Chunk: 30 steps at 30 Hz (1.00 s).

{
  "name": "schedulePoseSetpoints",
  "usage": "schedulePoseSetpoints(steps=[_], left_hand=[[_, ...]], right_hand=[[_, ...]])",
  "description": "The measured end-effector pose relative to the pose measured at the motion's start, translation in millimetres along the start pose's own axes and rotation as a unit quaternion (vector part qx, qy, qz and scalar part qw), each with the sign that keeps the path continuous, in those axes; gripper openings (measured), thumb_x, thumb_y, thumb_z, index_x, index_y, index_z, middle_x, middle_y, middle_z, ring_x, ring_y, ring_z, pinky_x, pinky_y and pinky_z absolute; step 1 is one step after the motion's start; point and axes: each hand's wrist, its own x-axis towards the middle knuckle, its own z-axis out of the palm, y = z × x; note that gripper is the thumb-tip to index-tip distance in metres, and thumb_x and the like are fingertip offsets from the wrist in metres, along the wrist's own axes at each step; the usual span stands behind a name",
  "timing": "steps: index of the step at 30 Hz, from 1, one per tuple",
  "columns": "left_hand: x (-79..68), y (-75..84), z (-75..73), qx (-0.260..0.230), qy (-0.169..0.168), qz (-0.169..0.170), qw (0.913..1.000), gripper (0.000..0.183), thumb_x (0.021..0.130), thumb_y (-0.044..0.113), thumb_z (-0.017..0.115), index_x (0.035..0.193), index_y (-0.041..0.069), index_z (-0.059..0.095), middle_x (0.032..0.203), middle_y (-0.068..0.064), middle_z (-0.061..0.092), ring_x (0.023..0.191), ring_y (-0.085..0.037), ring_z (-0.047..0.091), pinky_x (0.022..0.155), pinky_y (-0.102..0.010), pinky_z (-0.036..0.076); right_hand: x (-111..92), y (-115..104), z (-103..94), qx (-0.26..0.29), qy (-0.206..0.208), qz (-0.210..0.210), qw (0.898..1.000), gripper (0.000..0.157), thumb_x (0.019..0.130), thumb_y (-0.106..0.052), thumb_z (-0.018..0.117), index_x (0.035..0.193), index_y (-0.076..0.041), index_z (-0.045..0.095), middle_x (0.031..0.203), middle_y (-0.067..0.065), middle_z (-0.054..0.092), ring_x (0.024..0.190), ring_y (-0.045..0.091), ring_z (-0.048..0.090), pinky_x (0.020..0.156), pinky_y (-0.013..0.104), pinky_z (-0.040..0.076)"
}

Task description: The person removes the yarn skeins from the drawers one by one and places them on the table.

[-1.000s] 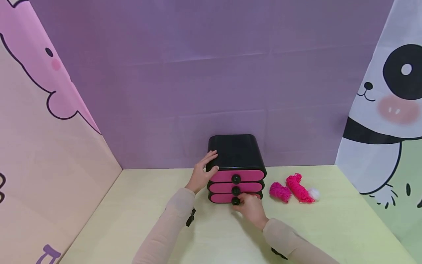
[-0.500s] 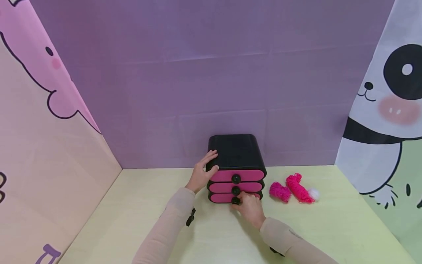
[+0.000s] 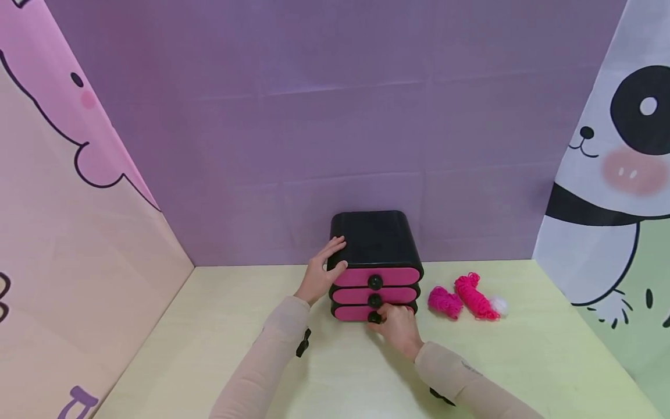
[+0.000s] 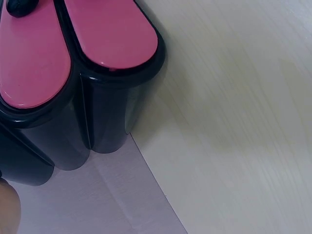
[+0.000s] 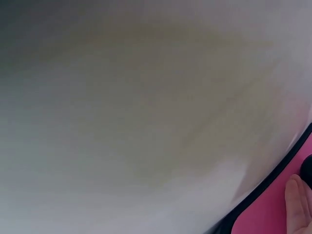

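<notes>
A small black drawer unit (image 3: 374, 238) with three pink drawer fronts stands against the back wall. My left hand (image 3: 316, 276) rests on its upper left edge, fingers spread over the top and side. At the bottom drawer (image 3: 352, 314), my right hand (image 3: 400, 330) pinches the round black knob (image 3: 374, 317). The right wrist view catches fingertips (image 5: 295, 202) against that knob (image 5: 307, 170) at the lower right corner. The left wrist view shows the drawer unit's side (image 4: 109, 109) and a bit of my left hand (image 4: 9, 207). All three drawers look pushed in.
To the right of the unit lie a magenta yarn bundle (image 3: 445, 302), a longer hot-pink yarn bundle (image 3: 475, 297) and a white fluffy ball (image 3: 499, 305). A purple cloth wall (image 3: 251, 145) rises behind the pale table (image 3: 220, 349), with printed panels at both sides.
The head view has tilted very slightly. My right hand has shifted a touch at the bottom knob; the left hand and the drawer unit stay put.
</notes>
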Motion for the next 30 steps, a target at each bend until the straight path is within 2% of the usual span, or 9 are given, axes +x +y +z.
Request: schedulePoseSetpoints(steps=[6, 8, 15, 20, 30], left_hand=[[9.6, -29.5, 6.6, 0.009, 0.012, 0.001, 0.9999, 0.047, 0.089, 0.019, 0.057, 0.134, 0.013, 0.048, 0.147, -0.003, 0.035, 0.140, -0.017, 0.022, 0.111, -0.052, 0.018], [10.0, -29.8, 6.9, 0.005, 0.009, -0.005, 0.9999, 0.047, 0.089, 0.021, 0.057, 0.135, 0.014, 0.047, 0.148, -0.001, 0.034, 0.140, -0.016, 0.021, 0.112, -0.052, 0.016], [-0.8, 8.7, -1.0, 0.003, -0.009, -0.019, 0.9998, 0.047, 0.090, 0.013, 0.054, 0.135, 0.003, 0.045, 0.148, -0.010, 0.032, 0.141, -0.023, 0.019, 0.113, -0.050, 0.015], [-1.4, 10.3, -1.3, 0.004, -0.005, -0.019, 0.9998, 0.046, 0.090, 0.014, 0.054, 0.135, 0.003, 0.045, 0.148, -0.010, 0.032, 0.141, -0.022, 0.019, 0.113, -0.050, 0.016], [-1.9, 9.1, -0.6, 0.005, -0.007, -0.014, 0.9999, 0.047, 0.090, 0.013, 0.054, 0.135, 0.003, 0.045, 0.148, -0.012, 0.032, 0.141, -0.023, 0.019, 0.112, -0.050, 0.017]], right_hand=[[-6, -1, -3.3, -0.008, -0.014, 0.001, 1.000, 0.031, 0.065, -0.029, 0.081, 0.080, -0.005, 0.070, 0.068, 0.000, 0.068, 0.060, 0.008, 0.059, 0.064, 0.031, 0.047], [-9, -1, -4.1, -0.004, -0.021, 0.004, 1.000, 0.031, 0.066, -0.029, 0.081, 0.082, -0.005, 0.069, 0.069, 0.000, 0.068, 0.059, 0.007, 0.059, 0.061, 0.028, 0.047], [-18, -6, -9.5, 0.004, -0.060, 0.024, 0.998, 0.035, 0.068, -0.031, 0.079, 0.086, -0.004, 0.069, 0.071, 0.000, 0.068, 0.062, 0.007, 0.059, 0.064, 0.029, 0.049], [-25, -10, -14.0, 0.004, -0.087, 0.040, 0.995, 0.036, 0.068, -0.033, 0.079, 0.088, -0.005, 0.068, 0.072, -0.001, 0.067, 0.061, 0.006, 0.056, 0.057, 0.023, 0.047], [-39, -12, -19.2, -0.013, -0.103, 0.027, 0.994, 0.035, 0.069, -0.035, 0.078, 0.088, -0.006, 0.069, 0.070, -0.003, 0.066, 0.060, 0.004, 0.054, 0.057, 0.021, 0.047]])
